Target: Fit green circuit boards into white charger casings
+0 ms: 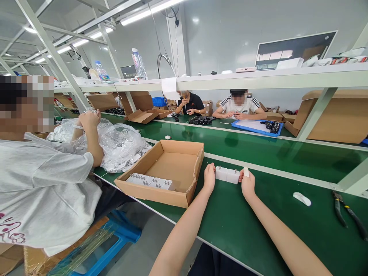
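White blocks: two pronged white blocks (221, 173), end to end between the hands, right of the box; whether they touch the tabletop (224, 218) cannot be told.
Left hand (209, 178): grip closed, fingers pressed on the blocks' left end.
Right hand (247, 184): grip closed, fingers at their right end; white cover (246, 171) on one digit.
Box: open cardboard box (155, 194), similar blocks (161, 184) along its near side.
Tabletop, right: white scrap (301, 199), then pliers (338, 211).
Left: person (43, 184) beside clear plastic bags (123, 149).
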Motion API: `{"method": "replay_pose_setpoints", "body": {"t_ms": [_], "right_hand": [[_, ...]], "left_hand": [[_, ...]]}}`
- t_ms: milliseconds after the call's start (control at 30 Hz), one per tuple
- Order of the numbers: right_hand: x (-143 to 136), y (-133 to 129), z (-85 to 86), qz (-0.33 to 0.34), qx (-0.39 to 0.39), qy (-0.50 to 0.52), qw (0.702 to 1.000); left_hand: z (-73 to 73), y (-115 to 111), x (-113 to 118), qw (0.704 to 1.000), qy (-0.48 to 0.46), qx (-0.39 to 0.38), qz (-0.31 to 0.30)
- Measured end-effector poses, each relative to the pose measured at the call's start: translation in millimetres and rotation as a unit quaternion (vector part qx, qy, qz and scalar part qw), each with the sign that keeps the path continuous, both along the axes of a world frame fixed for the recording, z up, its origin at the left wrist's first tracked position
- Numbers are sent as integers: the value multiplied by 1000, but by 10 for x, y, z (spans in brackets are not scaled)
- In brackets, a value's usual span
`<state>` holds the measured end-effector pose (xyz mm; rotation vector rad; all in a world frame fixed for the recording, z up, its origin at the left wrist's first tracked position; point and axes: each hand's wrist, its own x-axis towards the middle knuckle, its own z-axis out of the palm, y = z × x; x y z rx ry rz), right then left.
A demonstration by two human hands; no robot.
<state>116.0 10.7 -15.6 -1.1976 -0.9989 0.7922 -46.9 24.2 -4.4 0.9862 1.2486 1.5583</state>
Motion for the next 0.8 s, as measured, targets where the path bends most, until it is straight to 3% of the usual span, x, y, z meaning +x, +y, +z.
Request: {"method": "replay_pose_setpoints", "body": {"t_ms": [800], "right_hand": [[25, 37, -23, 40, 7, 41, 998]], "left_hand": [[55, -47, 16, 999, -8, 26, -40]]}}
